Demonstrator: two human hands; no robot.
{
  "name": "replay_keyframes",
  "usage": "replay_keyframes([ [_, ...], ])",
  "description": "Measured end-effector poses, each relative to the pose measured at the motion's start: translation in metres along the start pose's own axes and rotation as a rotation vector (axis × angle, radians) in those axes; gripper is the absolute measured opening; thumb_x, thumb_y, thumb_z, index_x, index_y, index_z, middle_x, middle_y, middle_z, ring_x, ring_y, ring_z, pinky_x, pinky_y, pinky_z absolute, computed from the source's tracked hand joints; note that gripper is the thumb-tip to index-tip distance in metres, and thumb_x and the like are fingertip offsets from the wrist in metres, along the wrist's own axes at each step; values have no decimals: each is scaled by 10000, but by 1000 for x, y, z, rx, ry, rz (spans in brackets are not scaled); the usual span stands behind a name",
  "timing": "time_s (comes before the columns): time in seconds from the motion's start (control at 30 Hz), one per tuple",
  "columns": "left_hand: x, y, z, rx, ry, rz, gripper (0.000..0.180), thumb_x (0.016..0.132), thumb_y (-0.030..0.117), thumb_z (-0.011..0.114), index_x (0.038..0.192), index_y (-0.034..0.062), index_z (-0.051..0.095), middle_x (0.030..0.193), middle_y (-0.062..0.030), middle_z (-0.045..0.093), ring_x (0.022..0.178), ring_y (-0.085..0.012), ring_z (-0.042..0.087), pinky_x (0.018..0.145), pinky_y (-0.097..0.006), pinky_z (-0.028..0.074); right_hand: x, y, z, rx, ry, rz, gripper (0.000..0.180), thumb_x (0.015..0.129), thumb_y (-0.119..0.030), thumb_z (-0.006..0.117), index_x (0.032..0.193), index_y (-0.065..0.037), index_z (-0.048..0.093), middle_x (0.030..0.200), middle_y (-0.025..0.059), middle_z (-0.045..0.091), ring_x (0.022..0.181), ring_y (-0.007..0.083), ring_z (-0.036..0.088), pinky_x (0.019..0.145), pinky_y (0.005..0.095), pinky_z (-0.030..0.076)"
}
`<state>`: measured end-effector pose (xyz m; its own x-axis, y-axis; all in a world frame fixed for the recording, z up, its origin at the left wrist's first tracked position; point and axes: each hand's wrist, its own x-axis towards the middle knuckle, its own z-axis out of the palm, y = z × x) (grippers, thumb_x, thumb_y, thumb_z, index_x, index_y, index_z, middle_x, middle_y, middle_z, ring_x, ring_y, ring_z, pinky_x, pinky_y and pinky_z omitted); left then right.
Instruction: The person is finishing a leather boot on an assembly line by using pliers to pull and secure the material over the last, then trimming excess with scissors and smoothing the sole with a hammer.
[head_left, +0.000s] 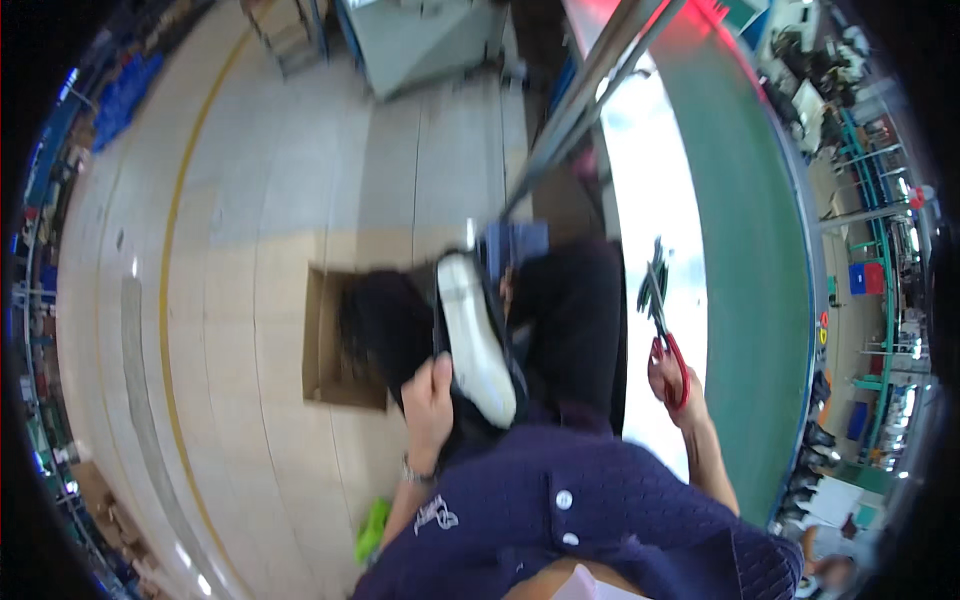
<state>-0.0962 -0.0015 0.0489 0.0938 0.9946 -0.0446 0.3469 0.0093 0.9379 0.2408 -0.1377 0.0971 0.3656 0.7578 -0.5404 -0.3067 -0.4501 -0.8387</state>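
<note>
Across my lap lies a black shoe upper with a long white sole-shaped bottom [474, 335] facing up. My left hand [430, 402] is closed on its dark left edge, thumb on top. Off to the right, over the bright white strip by the bench, my right hand [672, 380] grips scissors [676, 362] by their red handles. The scissors' blades point away from me. Dark green or black strands [652, 285] show around the blades; blur hides what they are.
An open cardboard box [322, 350] stands on the floor beside my left leg. A green-topped bench [750, 220] runs along my right, with a slanted metal post [570, 120] near it. A grey cabinet [425, 45] stands ahead. A bright green item [372, 530] lies at lower left.
</note>
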Motion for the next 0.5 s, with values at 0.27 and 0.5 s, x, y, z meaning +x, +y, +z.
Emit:
replay_keyframes([
  [0.27, 9, 3, 19, 35, -5, 6, 645, 948, 290, 595, 1414, -80, 346, 1437, -262, 390, 1337, -373, 383, 1108, -396, 298, -6, -38, 112, -268, -684, 284, 763, 860, -727, 481, 1147, -23, 552, 774, -47, 481, 641, 30, 473, 529, 182, 386],
  [0.5, 25, -5, 40, 143, 63, 169, 599, 958, 222, 557, 1416, -89, 329, 1446, -298, 357, 1331, -411, 384, 1082, -419, 341, 13, -21, 157, -149, -620, 412, 659, 971, -636, 319, 847, -40, 570, 612, -16, 473, 487, 69, 463, 421, 222, 382],
])
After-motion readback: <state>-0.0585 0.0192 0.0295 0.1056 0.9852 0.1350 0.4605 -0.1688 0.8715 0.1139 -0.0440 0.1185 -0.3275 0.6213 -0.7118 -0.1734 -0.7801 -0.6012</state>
